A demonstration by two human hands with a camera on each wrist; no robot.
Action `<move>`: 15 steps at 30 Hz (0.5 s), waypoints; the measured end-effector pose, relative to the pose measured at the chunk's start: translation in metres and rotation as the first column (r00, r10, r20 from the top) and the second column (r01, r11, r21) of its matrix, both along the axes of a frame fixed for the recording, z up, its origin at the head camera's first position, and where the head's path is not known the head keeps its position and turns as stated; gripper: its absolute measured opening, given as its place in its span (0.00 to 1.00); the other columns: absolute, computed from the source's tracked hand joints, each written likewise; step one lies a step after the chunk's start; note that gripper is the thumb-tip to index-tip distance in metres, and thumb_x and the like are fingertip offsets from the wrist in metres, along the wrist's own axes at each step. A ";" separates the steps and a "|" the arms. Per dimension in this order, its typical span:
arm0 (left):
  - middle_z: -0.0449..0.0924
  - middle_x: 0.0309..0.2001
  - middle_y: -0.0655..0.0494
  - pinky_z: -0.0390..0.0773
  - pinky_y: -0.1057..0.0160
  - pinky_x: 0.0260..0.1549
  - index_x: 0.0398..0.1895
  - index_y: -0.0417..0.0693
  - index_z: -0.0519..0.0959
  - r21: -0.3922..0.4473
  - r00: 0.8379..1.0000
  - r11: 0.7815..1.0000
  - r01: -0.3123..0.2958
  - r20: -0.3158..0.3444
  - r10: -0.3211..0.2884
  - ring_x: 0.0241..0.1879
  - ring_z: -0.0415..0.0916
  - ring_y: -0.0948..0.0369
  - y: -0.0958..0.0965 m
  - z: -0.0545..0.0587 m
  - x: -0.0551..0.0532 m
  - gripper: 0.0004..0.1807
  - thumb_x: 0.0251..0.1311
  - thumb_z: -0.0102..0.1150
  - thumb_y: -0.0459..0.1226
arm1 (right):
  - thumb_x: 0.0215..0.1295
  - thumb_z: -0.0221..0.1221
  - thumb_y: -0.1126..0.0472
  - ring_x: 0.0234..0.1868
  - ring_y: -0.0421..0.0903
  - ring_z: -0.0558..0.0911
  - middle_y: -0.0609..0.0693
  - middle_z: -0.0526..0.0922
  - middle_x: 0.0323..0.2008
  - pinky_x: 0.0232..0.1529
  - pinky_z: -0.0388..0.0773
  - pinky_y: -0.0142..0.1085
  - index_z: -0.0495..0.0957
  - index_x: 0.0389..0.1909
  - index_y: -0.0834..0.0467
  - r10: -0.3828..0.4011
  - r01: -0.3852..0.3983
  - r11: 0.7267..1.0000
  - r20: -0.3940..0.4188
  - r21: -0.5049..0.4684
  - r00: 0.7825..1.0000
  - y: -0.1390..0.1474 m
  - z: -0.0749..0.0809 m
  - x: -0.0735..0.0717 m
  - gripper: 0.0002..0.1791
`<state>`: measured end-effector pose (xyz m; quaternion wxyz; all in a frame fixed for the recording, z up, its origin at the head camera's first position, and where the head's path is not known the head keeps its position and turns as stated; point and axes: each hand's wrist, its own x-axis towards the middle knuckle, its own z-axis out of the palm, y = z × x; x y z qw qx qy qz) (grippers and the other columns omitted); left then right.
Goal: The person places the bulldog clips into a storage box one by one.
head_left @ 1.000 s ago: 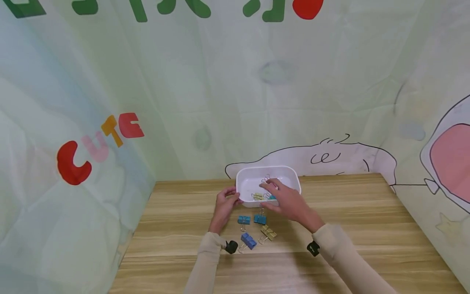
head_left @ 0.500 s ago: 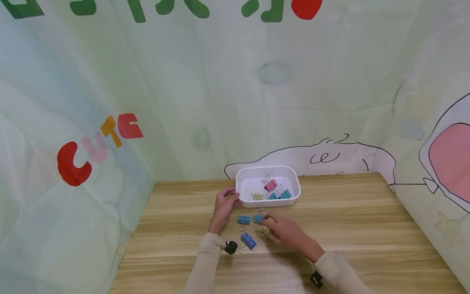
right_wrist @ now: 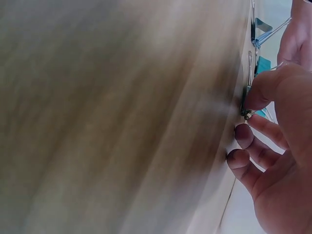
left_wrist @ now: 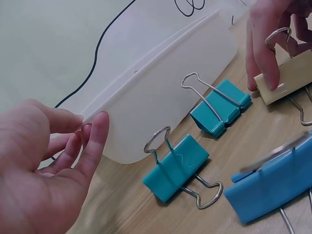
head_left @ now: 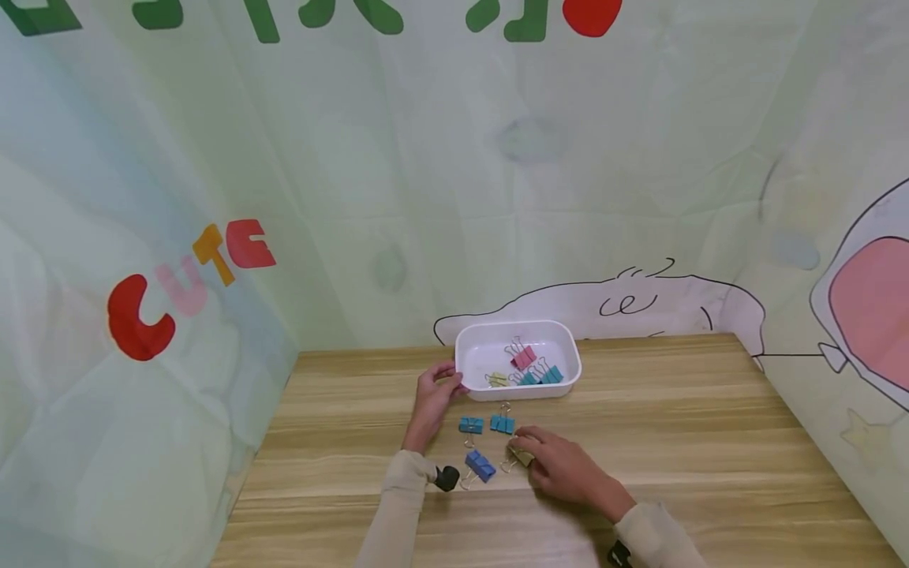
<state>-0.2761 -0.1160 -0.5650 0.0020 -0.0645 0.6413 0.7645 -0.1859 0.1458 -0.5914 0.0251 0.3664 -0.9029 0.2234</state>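
My left hand [head_left: 432, 401] pinches the left corner of a white plastic tray [head_left: 521, 394], fingertips at its rim in the left wrist view. Below the tray, my right hand [head_left: 571, 473] has thumb and fingers around a yellow binder clip [left_wrist: 288, 80] lying on the table; the hand partly hides it in the head view. Two teal binder clips, the left one [head_left: 471, 425] and the right one [head_left: 503, 425], lie between the tray and a blue binder clip [head_left: 480, 465]. The right wrist view shows the right thumb against the clip, mostly covering it.
Inside the tray are a pink binder clip [head_left: 524, 358], a small yellow clip [head_left: 499, 380] and teal clips [head_left: 551, 374]. The wooden table [head_left: 341, 473] meets a printed cloth backdrop [head_left: 355, 197] right behind the tray.
My right hand has come out of the tray, back toward me, past the right teal clip and onto the yellow clip. The left hand stays at the tray's corner.
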 end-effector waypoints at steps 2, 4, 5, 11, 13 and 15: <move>0.71 0.52 0.38 0.91 0.62 0.44 0.64 0.21 0.69 0.000 1.000 1.000 -0.001 0.004 0.001 0.44 0.81 0.48 0.000 0.000 0.000 0.21 0.72 0.57 0.23 | 0.60 0.62 0.69 0.58 0.54 0.82 0.55 0.77 0.65 0.52 0.88 0.50 0.79 0.64 0.53 0.001 -0.001 1.000 -0.016 -0.006 1.000 0.000 -0.003 0.000 0.29; 0.71 0.52 0.38 0.90 0.62 0.45 0.64 0.22 0.69 -0.002 1.000 1.000 -0.003 0.011 0.003 0.44 0.81 0.48 0.000 0.000 0.000 0.21 0.72 0.57 0.24 | 0.61 0.62 0.68 0.59 0.55 0.82 0.56 0.78 0.65 0.54 0.87 0.51 0.79 0.64 0.53 0.001 -0.002 1.000 -0.022 -0.008 1.000 0.000 -0.004 0.000 0.29; 0.71 0.53 0.38 0.90 0.62 0.45 0.64 0.22 0.69 -0.004 1.000 1.000 -0.004 0.014 0.004 0.45 0.81 0.47 0.000 0.000 0.000 0.21 0.72 0.57 0.24 | 0.61 0.62 0.68 0.59 0.55 0.82 0.55 0.78 0.65 0.55 0.87 0.51 0.79 0.64 0.53 0.002 -0.003 1.000 -0.021 -0.012 1.000 0.000 -0.005 0.000 0.28; 0.71 0.53 0.38 0.90 0.62 0.44 0.64 0.23 0.70 -0.013 1.000 1.000 -0.005 0.011 0.005 0.48 0.80 0.42 0.000 0.001 0.002 0.20 0.72 0.56 0.24 | 0.62 0.63 0.67 0.62 0.55 0.80 0.55 0.77 0.66 0.58 0.85 0.52 0.79 0.65 0.53 0.009 -0.009 1.000 -0.002 -0.017 1.000 0.002 -0.005 0.000 0.28; 0.71 0.53 0.38 0.90 0.62 0.44 0.64 0.23 0.70 -0.013 1.000 1.000 -0.004 0.013 0.004 0.49 0.80 0.41 0.000 0.002 0.002 0.20 0.72 0.56 0.24 | 0.63 0.63 0.67 0.62 0.55 0.80 0.55 0.77 0.67 0.59 0.85 0.52 0.78 0.65 0.54 0.013 -0.012 1.000 0.004 -0.017 1.000 0.002 -0.004 -0.001 0.27; 0.71 0.52 0.38 0.90 0.62 0.44 0.64 0.23 0.70 -0.014 1.000 1.000 -0.003 0.011 0.003 0.48 0.80 0.41 0.000 0.002 0.002 0.20 0.72 0.56 0.24 | 0.63 0.63 0.67 0.63 0.55 0.80 0.55 0.76 0.67 0.60 0.84 0.52 0.78 0.65 0.53 0.016 -0.016 1.000 0.011 -0.017 1.000 0.002 -0.003 -0.001 0.27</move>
